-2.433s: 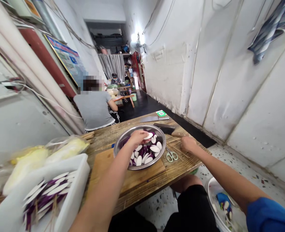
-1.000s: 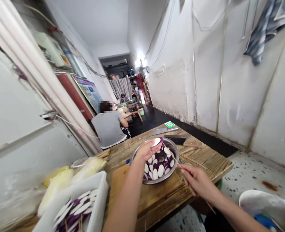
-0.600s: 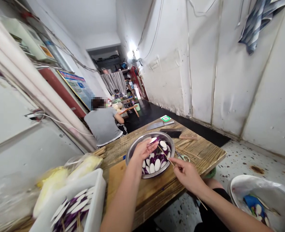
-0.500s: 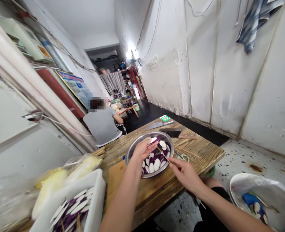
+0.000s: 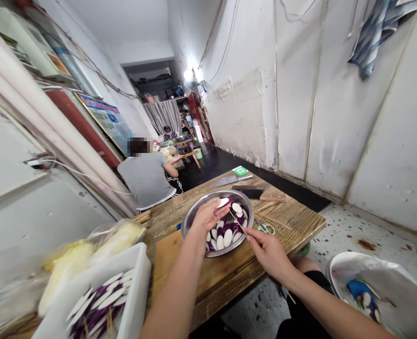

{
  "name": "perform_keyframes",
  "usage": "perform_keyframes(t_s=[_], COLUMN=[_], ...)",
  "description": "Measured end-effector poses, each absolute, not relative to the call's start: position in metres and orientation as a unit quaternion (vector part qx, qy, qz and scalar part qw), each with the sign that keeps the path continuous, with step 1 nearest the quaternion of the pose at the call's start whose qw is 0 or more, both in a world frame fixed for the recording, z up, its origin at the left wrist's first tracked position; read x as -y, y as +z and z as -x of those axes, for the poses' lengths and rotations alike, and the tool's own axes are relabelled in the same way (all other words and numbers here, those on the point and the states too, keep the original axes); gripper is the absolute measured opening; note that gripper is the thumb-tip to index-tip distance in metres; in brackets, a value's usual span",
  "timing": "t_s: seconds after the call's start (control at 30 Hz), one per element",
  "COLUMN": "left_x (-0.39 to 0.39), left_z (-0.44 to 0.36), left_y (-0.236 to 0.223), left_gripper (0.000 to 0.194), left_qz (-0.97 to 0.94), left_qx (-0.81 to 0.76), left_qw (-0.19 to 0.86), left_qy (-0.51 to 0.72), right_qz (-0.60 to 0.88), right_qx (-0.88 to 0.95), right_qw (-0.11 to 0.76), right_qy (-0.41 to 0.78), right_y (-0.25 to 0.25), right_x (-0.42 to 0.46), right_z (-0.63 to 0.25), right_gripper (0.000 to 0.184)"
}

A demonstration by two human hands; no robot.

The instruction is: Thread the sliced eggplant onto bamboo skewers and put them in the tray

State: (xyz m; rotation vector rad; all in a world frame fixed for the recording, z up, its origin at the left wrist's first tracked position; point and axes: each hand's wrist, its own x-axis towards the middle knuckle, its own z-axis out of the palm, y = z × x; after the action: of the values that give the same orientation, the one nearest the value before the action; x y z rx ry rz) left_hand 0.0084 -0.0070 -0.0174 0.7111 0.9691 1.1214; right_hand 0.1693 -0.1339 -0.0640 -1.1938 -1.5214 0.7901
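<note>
A metal bowl [image 5: 190,207] on the wooden table holds many sliced pieces of purple-skinned eggplant [image 5: 228,238] with white flesh. Over the bowl, my left hand [image 5: 208,215] is closed on an eggplant slice [image 5: 223,202], its white face turned up. My right hand [image 5: 265,245] pinches a thin wooden skewer [image 5: 239,225], whose far end points up and left to the fingers of my left hand. Whether the tip touches the slice I cannot tell. The stick's other end shows below my right wrist.
A cleaver [image 5: 261,193], a knife [image 5: 229,180], scissors [image 5: 266,228] and loose skewers lie beyond the bowl. At lower left stands a white bin [image 5: 143,273] of skewered eggplant; at lower right, a lined bucket [image 5: 335,263]. A person [image 5: 145,176] sits ahead.
The whole view has shifted slightly. Both hands keep nearly the same pose over the bowl, the slice and skewer still held.
</note>
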Motion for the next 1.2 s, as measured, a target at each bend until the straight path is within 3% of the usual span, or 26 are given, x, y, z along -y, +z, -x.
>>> perform_keyframes(t_s=[0.47,1.2], left_x=[0.0100,0.0157], left_z=[-0.0104,-0.0150], left_y=[-0.0157,-0.0125], left_gripper=[0.012,0.006], left_qz=[-0.314,-0.352], left_qx=[-0.425,-0.440], left_qw=[0.685,0.664], left_qy=[0.502,0.492], right_qz=[0.485,0.515], right_qx=[0.631,0.640], right_qw=[0.517,0.497], right_qy=[0.315,0.280], right_y=[-0.0631,-0.0575], right_x=[0.1328,0.1326], right_z=[-0.1664,-0.1622], right_gripper=[0.033,0.033])
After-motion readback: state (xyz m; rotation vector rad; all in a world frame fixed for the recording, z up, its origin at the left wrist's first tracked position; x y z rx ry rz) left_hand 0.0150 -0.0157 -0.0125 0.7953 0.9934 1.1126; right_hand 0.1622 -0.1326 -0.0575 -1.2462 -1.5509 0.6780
